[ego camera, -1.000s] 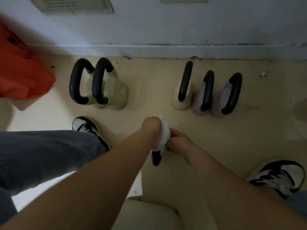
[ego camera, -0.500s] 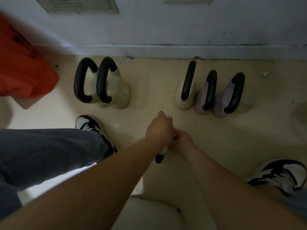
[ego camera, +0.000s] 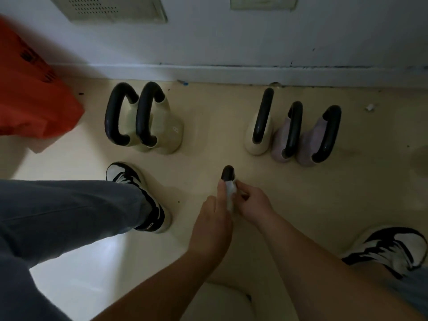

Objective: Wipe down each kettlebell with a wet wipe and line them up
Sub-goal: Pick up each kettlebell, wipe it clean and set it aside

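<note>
A black kettlebell handle (ego camera: 228, 172) pokes out just beyond my hands at mid-floor. A white wet wipe (ego camera: 230, 195) is wrapped round it. My left hand (ego camera: 214, 218) grips the wipe on the handle, thumb lying along it. My right hand (ego camera: 251, 202) curls round the handle from the right, fingertips against the wipe. That kettlebell's body is hidden by my hands and forearms. By the wall stand two large cream kettlebells (ego camera: 162, 133), a small cream kettlebell (ego camera: 251, 140) and two lilac kettlebells (ego camera: 305, 144), all with black handles.
An orange bag (ego camera: 30, 100) sits at the far left. My shoes (ego camera: 139, 193) (ego camera: 391, 249) flank my hands on the beige floor (ego camera: 215, 126). A pale rounded shape (ego camera: 222, 300) shows between my forearms. The white skirting board (ego camera: 254, 72) runs behind the kettlebells.
My left hand has slid the wipe along the handle toward me. The handle's far black end is now bare, and the near end is covered by my hands.
</note>
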`<state>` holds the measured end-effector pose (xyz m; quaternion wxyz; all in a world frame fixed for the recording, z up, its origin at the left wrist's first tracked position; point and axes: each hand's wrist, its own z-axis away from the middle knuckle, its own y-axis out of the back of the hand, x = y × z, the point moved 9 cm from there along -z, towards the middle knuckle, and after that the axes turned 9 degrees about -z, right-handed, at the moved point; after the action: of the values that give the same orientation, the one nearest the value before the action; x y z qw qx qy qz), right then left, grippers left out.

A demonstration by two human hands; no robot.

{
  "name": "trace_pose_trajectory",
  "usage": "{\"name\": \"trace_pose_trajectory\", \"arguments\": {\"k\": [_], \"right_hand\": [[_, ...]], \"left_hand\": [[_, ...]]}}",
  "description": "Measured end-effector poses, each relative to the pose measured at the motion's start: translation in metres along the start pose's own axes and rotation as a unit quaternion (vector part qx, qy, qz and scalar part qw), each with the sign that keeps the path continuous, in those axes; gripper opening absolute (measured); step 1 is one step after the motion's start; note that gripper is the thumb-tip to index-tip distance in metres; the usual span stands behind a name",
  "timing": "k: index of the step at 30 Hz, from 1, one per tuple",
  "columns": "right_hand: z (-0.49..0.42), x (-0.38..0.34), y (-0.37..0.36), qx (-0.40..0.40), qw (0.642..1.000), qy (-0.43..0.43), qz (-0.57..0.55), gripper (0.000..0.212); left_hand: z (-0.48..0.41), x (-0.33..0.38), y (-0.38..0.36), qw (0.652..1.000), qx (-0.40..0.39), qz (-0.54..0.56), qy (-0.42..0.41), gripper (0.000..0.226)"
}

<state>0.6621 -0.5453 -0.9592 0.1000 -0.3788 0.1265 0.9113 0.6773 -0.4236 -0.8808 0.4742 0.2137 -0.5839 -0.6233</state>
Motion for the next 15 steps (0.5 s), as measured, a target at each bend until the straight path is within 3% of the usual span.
{"name": "trace_pose_trajectory", "arguments": {"k": [6,10,15], "right_hand": [[-0.002,0.002,-0.001,-0.004,1.000,-0.011,0.000,0.049],[-0.007,0.010,-0.002,-0.008,1.000,-0.008,-0.014,0.047],[-0.006,0.003,0.001,-0.015,1.000,0.009,0.013,0.038]], "left_hand": [[-0.025,0.008,0.018,0.988,0.013,-0.141,-0.063,0.078],[-0.061,0.020,0.026,0.985,-0.046,-0.165,-0.016,0.064],[-0.114,0.032,0.031,0.941,-0.160,-0.295,-0.034,0.021]]}}
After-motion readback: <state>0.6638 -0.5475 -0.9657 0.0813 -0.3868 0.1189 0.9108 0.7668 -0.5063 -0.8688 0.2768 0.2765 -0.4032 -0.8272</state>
